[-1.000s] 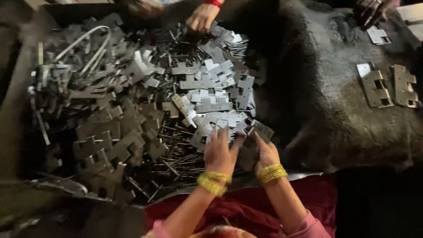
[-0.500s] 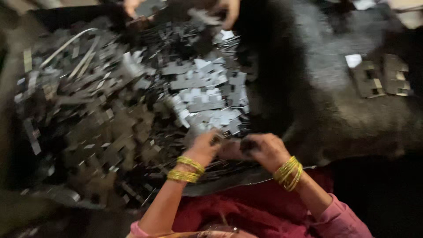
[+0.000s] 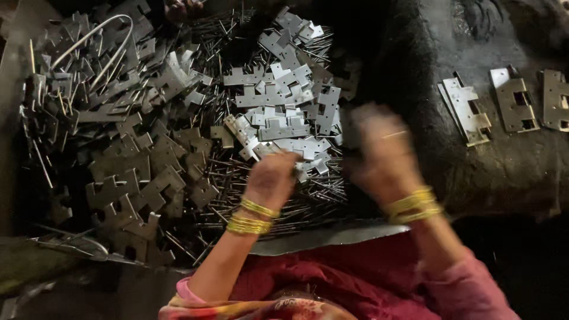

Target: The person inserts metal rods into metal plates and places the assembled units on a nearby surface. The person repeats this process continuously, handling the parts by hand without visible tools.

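Fingers blurred; cannot tell their state. Left hand [image 3: 271, 178] over the heap of flat grey metal hinge plates [image 3: 278, 112] and thin pins [image 3: 237, 178]. Right hand [image 3: 382, 151] raised. Three finished hinges [image 3: 510, 104] far right; heap largely unworked.

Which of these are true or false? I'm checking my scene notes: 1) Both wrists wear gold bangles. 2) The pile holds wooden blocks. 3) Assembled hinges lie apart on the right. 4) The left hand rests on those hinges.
1) True: bangles show on the left hand and the right hand.
2) False: the pile holds flat metal hinge plates and thin pins.
3) True: the hinges lie on the dark surface, apart from the pile.
4) False: the left hand is over the pile's near edge, far from them.
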